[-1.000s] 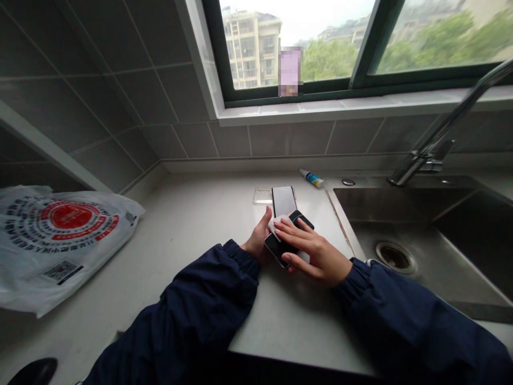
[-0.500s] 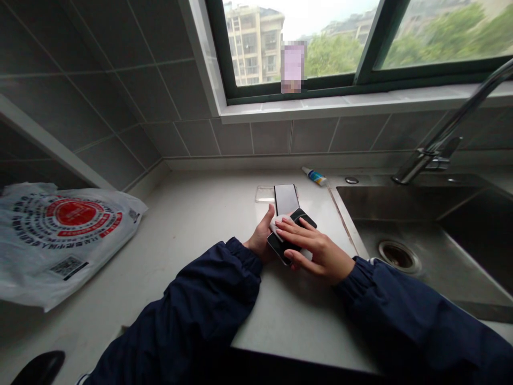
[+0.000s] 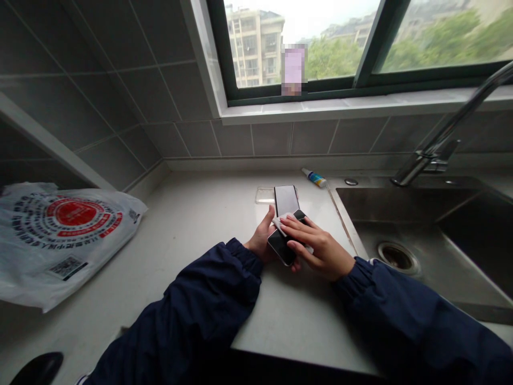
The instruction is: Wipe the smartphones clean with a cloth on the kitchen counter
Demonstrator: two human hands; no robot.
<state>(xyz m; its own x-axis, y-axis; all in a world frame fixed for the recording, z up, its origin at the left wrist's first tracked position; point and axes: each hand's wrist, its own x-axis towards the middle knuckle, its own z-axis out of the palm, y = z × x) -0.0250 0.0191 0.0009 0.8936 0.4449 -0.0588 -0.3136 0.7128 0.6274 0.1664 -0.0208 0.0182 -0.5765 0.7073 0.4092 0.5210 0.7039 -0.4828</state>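
Observation:
A dark-screened smartphone [image 3: 281, 247] lies tilted in my left hand [image 3: 261, 238], which is closed around its edge with the thumb pointing up. My right hand [image 3: 320, 248] presses a white tissue [image 3: 281, 222] against the phone's screen. Its fingers lie over the tissue and hide much of it. Just beyond my hands, a second phone [image 3: 287, 198] with a pale, reflecting face rests on the counter. Beside that phone is a clear phone case [image 3: 264, 195], partly behind it.
A white plastic bag [image 3: 32, 256] with red print lies on the counter [image 3: 192, 214] at the left. A small glue-like tube [image 3: 315, 177] is near the back. The steel sink [image 3: 441, 267] and tap [image 3: 412, 166] are at the right, below a window.
My right hand has shifted slightly with the tissue across the phone, uncovering more of the lower screen. Fingertips of my left hand now show under the phone's lower edge.

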